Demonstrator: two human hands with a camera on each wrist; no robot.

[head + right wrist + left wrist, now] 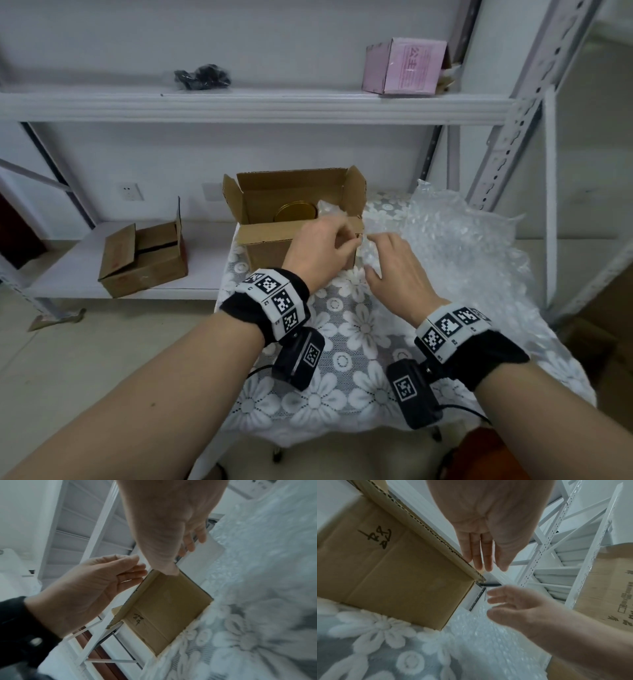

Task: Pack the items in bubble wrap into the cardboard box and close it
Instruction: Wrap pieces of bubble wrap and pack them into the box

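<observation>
An open cardboard box (267, 248) stands at the back of a small table with a lace cloth (346, 342). Inside it lie a round gold tin (296, 212) and a bit of bubble wrap (329, 209). A large bubble wrap sheet (455, 240) spreads to the box's right. My left hand (346, 240) hovers at the box's front right corner, fingers straight in the left wrist view (481, 561). My right hand (376, 248) is just beside it over the sheet's edge, fingers spread and empty (498, 601). The right wrist view shows both hands (187, 553) (130, 572) above the box's front wall (168, 608).
White metal shelving (513, 120) stands behind and to the right of the table. A second brown box (144, 260) sits on the low shelf at left. A pink box (404, 66) and a black bundle (202, 77) are on the upper shelf. A big carton (607, 588) stands at right.
</observation>
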